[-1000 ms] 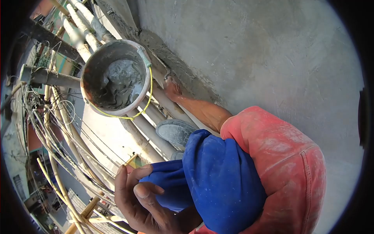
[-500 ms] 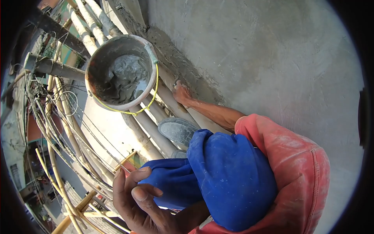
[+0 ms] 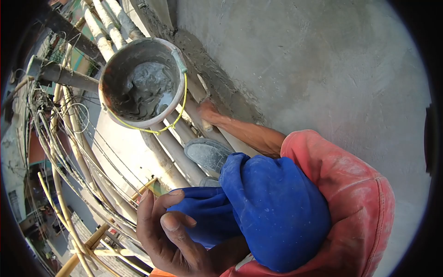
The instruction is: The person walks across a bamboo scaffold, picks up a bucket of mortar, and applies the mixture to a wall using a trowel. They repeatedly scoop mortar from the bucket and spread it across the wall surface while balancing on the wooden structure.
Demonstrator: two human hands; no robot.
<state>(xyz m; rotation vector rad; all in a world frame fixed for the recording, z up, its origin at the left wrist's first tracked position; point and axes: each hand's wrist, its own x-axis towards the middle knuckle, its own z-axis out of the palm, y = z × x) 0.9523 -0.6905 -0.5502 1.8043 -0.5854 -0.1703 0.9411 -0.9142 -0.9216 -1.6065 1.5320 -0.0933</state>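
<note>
At the end of an arm in a red sleeve, my right hand (image 3: 209, 111) is closed low beside the wall base, with a short light handle (image 3: 207, 125) showing below it. The rest of that tool is hidden. A strip of wet mortar (image 3: 217, 76) lies along the wall's foot next to this hand. My left hand (image 3: 177, 235) is near the lower left, beside the blue-clothed knee, its fingers curled but apart and empty. The bucket (image 3: 104, 87) of wet grey mortar (image 3: 154, 85) stands left of my right hand, with its yellow rope handle (image 3: 186, 92) hanging over the near side.
Bamboo poles (image 3: 161, 159) form the platform under the bucket and my boot (image 3: 207, 154). Tangled wires (image 3: 50, 143) and more bamboo (image 3: 60, 207) are at the left, over a drop. A smooth grey wall (image 3: 332, 69) fills the right.
My right hand has shifted slightly left and turned, so the light handle now shows below it. My left hand keeps its curled shape, slightly further right in view.
</note>
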